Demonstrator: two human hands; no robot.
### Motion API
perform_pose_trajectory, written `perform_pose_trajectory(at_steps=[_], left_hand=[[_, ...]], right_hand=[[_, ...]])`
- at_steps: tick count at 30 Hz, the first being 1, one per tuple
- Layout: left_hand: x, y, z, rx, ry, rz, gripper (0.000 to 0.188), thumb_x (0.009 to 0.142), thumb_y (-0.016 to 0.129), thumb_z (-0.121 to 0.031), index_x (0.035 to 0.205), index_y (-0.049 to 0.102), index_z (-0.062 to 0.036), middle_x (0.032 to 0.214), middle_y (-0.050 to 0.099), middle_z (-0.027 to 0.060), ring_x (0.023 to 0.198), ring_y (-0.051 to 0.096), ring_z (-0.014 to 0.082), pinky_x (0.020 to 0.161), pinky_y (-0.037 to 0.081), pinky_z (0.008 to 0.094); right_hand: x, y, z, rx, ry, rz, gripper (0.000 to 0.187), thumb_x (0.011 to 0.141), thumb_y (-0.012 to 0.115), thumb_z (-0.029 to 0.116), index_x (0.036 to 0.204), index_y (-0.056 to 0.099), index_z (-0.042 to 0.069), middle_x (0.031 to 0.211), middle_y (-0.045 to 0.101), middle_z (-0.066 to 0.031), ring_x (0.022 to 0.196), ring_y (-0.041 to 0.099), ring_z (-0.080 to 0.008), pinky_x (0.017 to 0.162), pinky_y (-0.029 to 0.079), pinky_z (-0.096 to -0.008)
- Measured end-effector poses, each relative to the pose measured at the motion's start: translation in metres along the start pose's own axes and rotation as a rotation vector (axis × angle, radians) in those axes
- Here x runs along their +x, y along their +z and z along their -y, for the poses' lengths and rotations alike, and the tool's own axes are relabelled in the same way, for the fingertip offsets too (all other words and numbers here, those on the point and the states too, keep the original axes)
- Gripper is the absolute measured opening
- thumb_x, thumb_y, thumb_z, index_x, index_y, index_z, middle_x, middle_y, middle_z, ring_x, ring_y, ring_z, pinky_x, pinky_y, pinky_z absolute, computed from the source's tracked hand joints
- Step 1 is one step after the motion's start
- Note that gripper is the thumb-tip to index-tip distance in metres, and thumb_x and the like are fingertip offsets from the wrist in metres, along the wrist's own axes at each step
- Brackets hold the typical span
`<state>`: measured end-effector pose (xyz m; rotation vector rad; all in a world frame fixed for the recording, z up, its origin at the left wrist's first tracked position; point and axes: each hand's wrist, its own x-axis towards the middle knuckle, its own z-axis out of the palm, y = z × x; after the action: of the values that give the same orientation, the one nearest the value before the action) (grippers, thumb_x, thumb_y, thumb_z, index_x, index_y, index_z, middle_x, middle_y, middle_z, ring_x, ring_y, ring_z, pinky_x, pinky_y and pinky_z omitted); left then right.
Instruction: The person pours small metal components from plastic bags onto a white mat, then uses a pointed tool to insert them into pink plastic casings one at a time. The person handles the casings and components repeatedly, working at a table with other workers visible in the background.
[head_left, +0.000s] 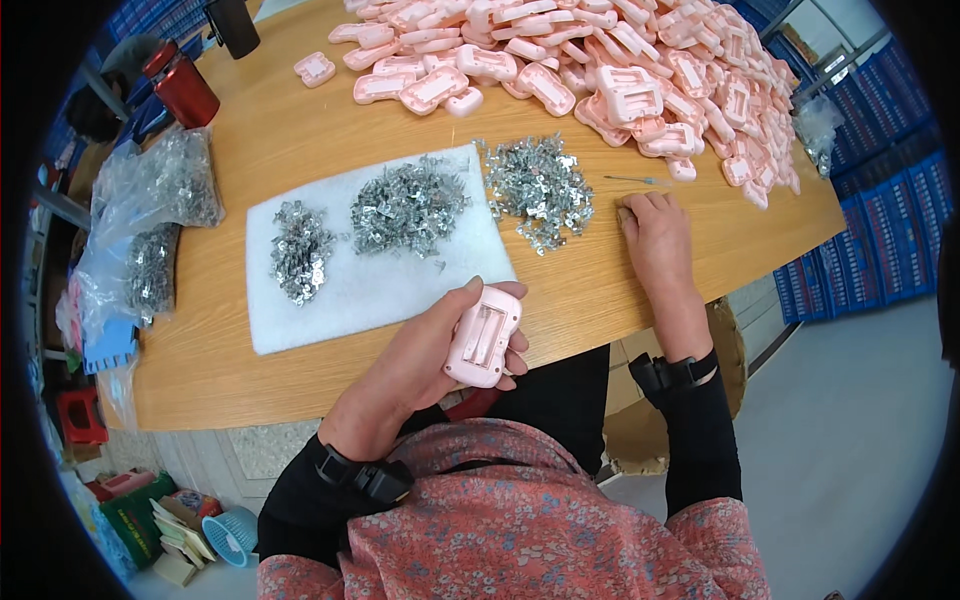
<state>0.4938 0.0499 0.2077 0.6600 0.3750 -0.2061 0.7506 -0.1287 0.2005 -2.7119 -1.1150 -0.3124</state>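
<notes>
My left hand (pixel 410 355) is closed around a pink plastic housing (pixel 484 338) with a long battery recess facing up, held just over the table's near edge. My right hand (pixel 657 225) rests on the table to the right, its fingers curled down; whatever may be under the fingertips is hidden. Just beyond those fingers lies a thin screwdriver-like tool (pixel 637 180), apart from the hand. Small metal contact pieces (pixel 410 205) lie in heaps on a white foam-like sheet (pixel 375 318), and another heap of metal pieces (pixel 542 190) sits on bare wood beside it.
A large pile of pink housings (pixel 630 95) covers the far right of the wooden table (pixel 230 385). Plastic bags of metal parts (pixel 180 185) lie at the left edge, near a red flask (pixel 182 88) and a dark cup (pixel 232 27). Blue stacks (pixel 880 230) stand at right.
</notes>
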Motion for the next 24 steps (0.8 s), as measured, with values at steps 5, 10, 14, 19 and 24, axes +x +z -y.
perform_pose_trajectory(at_steps=[5, 10, 14, 19, 24], left_hand=[[0.003, -0.001, -0.002, 0.007, -0.024, 0.006, 0.059, 0.108, 0.019, -0.044, 0.138, 0.047, -0.0021, 0.094, 0.067, 0.0166, 0.079, 0.07, 0.03, 0.065, 0.06, 0.0413], [0.002, 0.0, -0.004, 0.015, -0.048, 0.002, 0.06, 0.108, 0.017, -0.044, 0.139, 0.047, -0.0021, 0.092, 0.066, 0.0158, 0.078, 0.069, 0.029, 0.067, 0.059, 0.0415], [0.003, 0.0, -0.004, -0.001, -0.048, 0.019, 0.058, 0.108, 0.017, -0.042, 0.14, 0.046, -0.002, 0.092, 0.065, 0.0157, 0.079, 0.069, 0.0288, 0.069, 0.058, 0.0417], [0.004, 0.001, -0.003, 0.016, -0.055, -0.035, 0.063, 0.108, 0.013, -0.044, 0.138, 0.048, -0.0017, 0.091, 0.066, 0.0178, 0.076, 0.069, 0.032, 0.065, 0.059, 0.0437], [0.004, 0.001, -0.003, 0.028, -0.053, -0.047, 0.062, 0.108, 0.014, -0.044, 0.138, 0.047, -0.0014, 0.091, 0.066, 0.0172, 0.075, 0.069, 0.0314, 0.064, 0.059, 0.0431]], right_hand=[[0.005, 0.005, 0.001, -0.092, -0.107, -0.265, 0.034, 0.085, 0.065, 0.008, 0.119, 0.062, 0.009, 0.121, 0.065, -0.0098, 0.116, 0.056, -0.0309, 0.097, 0.043, -0.0459], [0.029, 0.008, -0.02, -0.13, 0.009, -0.061, 0.032, 0.088, 0.061, 0.009, 0.12, 0.06, 0.007, 0.12, 0.066, -0.0114, 0.119, 0.055, -0.0321, 0.099, 0.043, -0.0469], [0.038, 0.004, -0.032, -0.046, 0.015, 0.025, 0.029, 0.089, 0.059, 0.008, 0.118, 0.062, 0.006, 0.115, 0.067, -0.0128, 0.116, 0.057, -0.0336, 0.098, 0.045, -0.0462], [0.041, 0.003, -0.037, -0.049, -0.074, -0.119, 0.024, 0.087, 0.06, 0.008, 0.111, 0.066, 0.006, 0.115, 0.066, -0.0108, 0.111, 0.058, -0.0331, 0.095, 0.046, -0.0458], [0.056, 0.012, -0.045, -0.126, -0.265, -0.154, 0.02, 0.087, 0.06, 0.01, 0.106, 0.065, 0.005, 0.11, 0.066, -0.0111, 0.108, 0.059, -0.0326, 0.093, 0.046, -0.0462]])
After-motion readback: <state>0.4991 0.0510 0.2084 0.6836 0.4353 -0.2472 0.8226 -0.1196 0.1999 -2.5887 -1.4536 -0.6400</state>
